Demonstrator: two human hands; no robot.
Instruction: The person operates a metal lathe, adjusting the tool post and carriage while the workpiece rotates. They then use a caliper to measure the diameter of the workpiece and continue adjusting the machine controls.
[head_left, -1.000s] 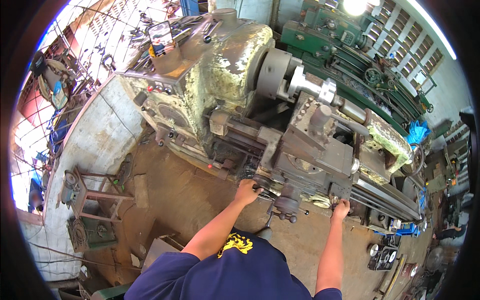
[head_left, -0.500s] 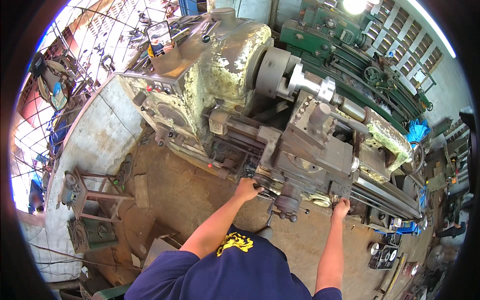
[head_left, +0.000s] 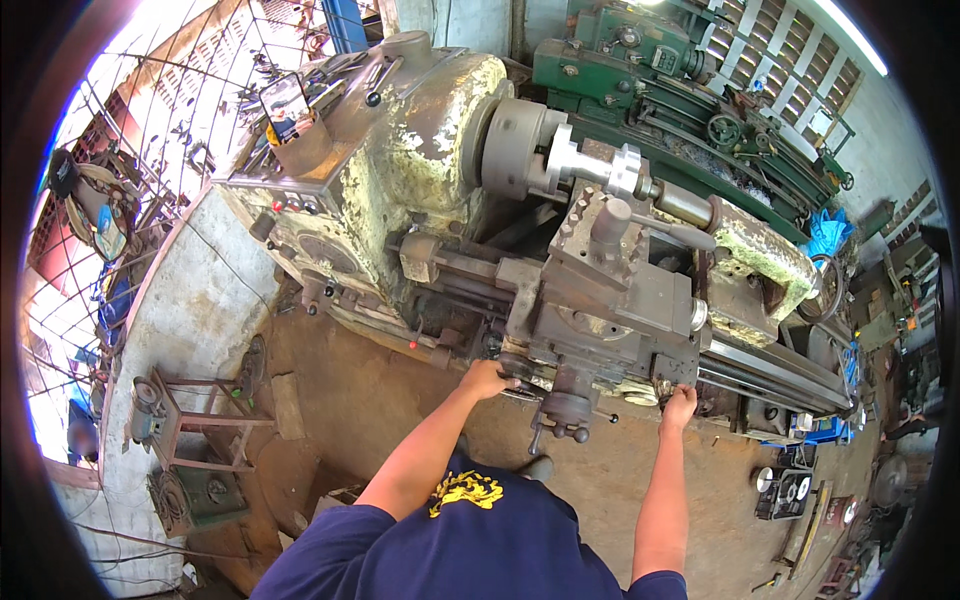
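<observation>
In front of me stands a worn metal lathe (head_left: 437, 130). Its grey chuck (head_left: 513, 150) grips a shiny stepped metal workpiece (head_left: 592, 164), whose far end meets the tailstock (head_left: 745, 250). My left hand (head_left: 486, 380) is closed around the rim of the dark handwheel at the left of the carriage (head_left: 590, 325); the fingertips are partly hidden. At the carriage's right lower corner my right hand (head_left: 680, 404) is closed on a small part I cannot make out. Between my hands sits the cross-slide handle (head_left: 567, 408). Above it is the tool post (head_left: 603, 235).
Behind is a green lathe (head_left: 640, 85). A phone (head_left: 288, 108) leans in a tin on the headstock, among loose tools. At left are a wooden stool frame (head_left: 210, 420) and a low wall (head_left: 200, 270). A blue plastic bag (head_left: 825, 236) hangs beyond the tailstock.
The view has shifted, so the lathe appears farther left. Both hands stay at the same places on the carriage. The carriage shows no clear shift relative to the chuck.
</observation>
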